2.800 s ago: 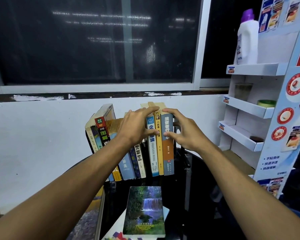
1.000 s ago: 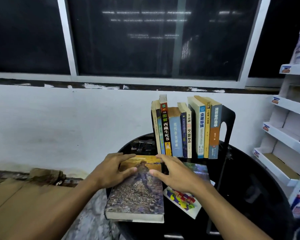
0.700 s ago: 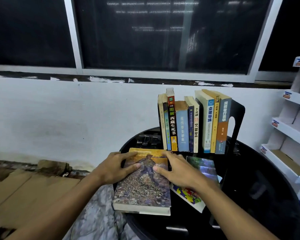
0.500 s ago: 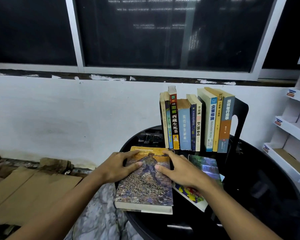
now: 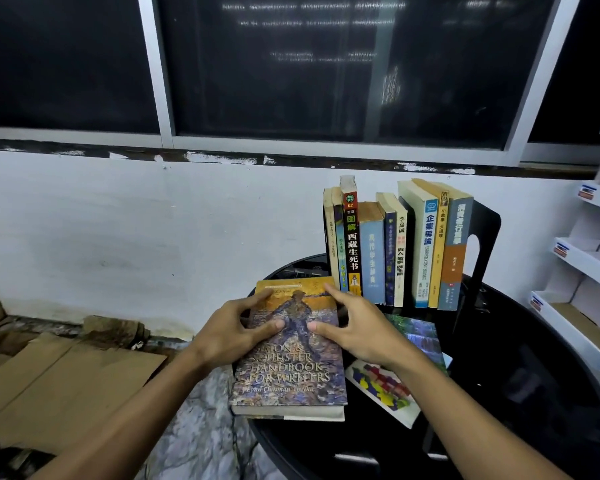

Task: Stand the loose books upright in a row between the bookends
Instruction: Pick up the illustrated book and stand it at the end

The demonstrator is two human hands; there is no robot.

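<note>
Head view: your left hand [image 5: 238, 329] and right hand [image 5: 355, 327] still press flat, fingers spread, gripping nothing, on the handbook [image 5: 291, 355], whose spot is unchanged, beside the waterfall book [image 5: 420, 336] below the upright row [image 5: 395, 247]

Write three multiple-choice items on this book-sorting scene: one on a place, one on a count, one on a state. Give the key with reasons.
1. Where does the waterfall-cover book lie?
A. upright in the row
B. flat on the black table, right of the handbook
C. on the white shelf

2. How many books stand upright in the row?
A. four
B. nine
C. fifteen

3. How is the Handbook for Writers lying?
A. flat, cover up, both hands on it
B. upright between the bookends
C. open at the middle

Key: 1 B, it lies flat beyond the right hand. 2 B, nine spines show. 3 A, the left hand and right hand rest on its closed cover.
</note>
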